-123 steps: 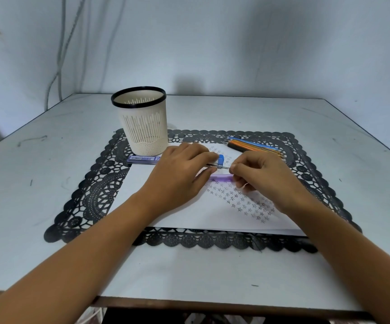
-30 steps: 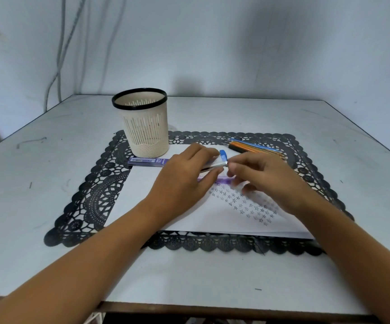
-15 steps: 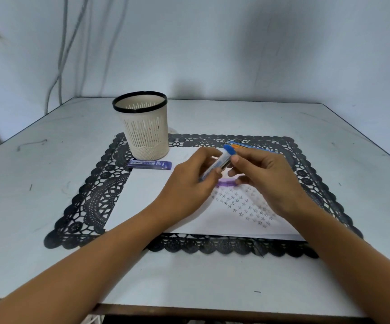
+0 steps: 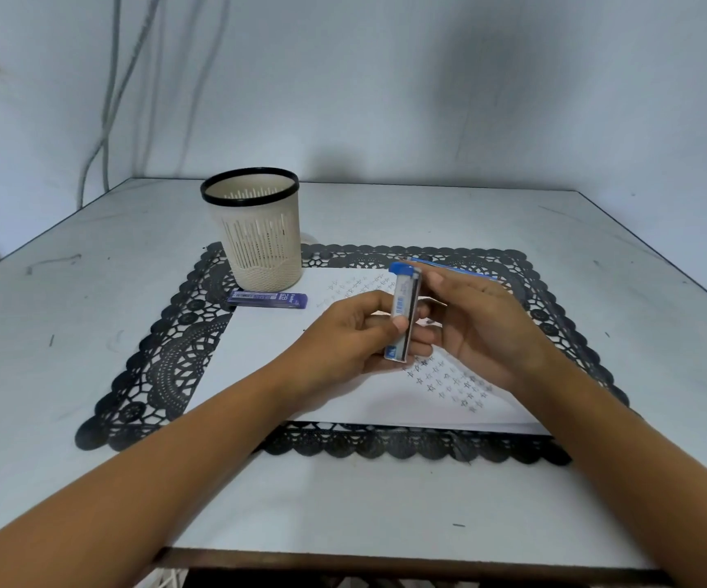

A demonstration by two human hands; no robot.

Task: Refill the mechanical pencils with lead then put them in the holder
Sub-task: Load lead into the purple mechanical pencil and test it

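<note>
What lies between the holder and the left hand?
Head view: a purple lead case lies flat by the holder, then bare paper up to the left hand.

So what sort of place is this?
Probably a home study desk: a plain table against a painted wall, with a pencil holder, a lace mat and a sheet of doodled paper.

Mat (image 4: 165, 367) on the table (image 4: 89, 333), paper (image 4: 258, 367) on the mat, holder (image 4: 258, 239) at its far left, lead case (image 4: 267, 300) lying just before the holder, lead tube (image 4: 403, 316) upright over the paper between left hand (image 4: 343, 341) and right hand (image 4: 479, 328), pencils (image 4: 462, 268) behind the right hand.
</note>
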